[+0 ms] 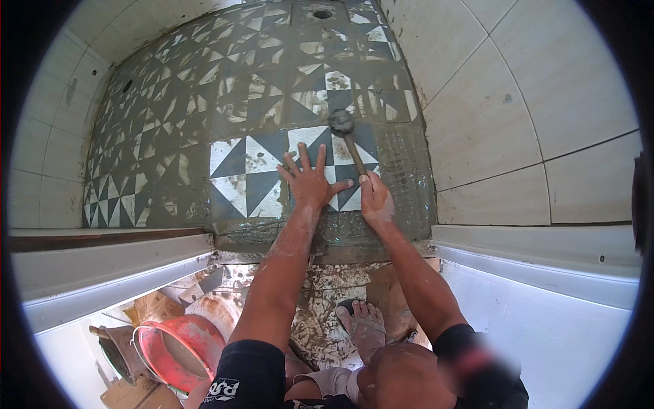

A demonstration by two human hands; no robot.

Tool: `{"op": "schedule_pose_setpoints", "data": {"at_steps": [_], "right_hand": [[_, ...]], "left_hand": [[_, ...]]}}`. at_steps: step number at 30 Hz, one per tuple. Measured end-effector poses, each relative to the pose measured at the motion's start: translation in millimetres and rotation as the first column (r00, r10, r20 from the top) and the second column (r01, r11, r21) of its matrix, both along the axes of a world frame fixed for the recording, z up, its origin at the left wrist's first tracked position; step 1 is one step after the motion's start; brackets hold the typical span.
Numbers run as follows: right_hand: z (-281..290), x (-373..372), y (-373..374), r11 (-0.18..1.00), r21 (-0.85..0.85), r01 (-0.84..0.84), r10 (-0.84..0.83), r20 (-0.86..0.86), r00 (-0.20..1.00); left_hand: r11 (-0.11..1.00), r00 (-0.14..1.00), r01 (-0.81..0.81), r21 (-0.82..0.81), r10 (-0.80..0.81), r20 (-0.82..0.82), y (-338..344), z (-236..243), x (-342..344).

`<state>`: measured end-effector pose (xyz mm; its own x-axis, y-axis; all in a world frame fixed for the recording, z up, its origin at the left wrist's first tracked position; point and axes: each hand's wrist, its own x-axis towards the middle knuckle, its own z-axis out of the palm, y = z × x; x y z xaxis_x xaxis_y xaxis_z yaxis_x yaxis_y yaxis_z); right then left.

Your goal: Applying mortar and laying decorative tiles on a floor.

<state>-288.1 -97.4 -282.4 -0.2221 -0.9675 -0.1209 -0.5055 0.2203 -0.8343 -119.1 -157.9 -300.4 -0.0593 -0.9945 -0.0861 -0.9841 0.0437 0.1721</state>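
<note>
My left hand (pixel 310 183) lies flat with spread fingers on a floor tile (pixel 300 140) patterned in white and dark grey triangles. My right hand (pixel 376 199) is closed round the wooden handle of a rubber mallet (pixel 342 123). The mallet's dark, mortar-smeared head is at the far edge of that tile; whether it touches the surface I cannot tell. To the left, a second patterned tile (pixel 231 174) sits beside the one under my hand. Wet grey mortar (pixel 403 177) borders the tiles on the right and along the near side.
Mortar-smeared patterned tiles (pixel 163 88) cover the floor beyond, with a round drain hole (pixel 322 13) at the far end. Beige tiled walls (pixel 490 109) rise on both sides. Door frame pieces (pixel 531 255) flank me. A red bucket (pixel 194 334) stands at lower left beside a dark bucket (pixel 116 351).
</note>
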Motion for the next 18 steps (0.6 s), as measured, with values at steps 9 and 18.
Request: {"op": "schedule_pose_setpoints", "data": {"at_steps": [9,18], "right_hand": [[-7.2,-6.1,6.0,0.999,0.004,-0.044,0.044,-0.011,0.999],[-19.5,-25.9,13.0,0.997,-0.056,-0.05,0.047,-0.067,0.997]], "left_hand": [[0.999,1.0,-0.011,0.034,0.011,-0.018,1.2,-0.5,-3.2],[0.999,0.997,-0.015,-0.039,0.012,-0.072,0.5,-5.5,-1.5]]}}
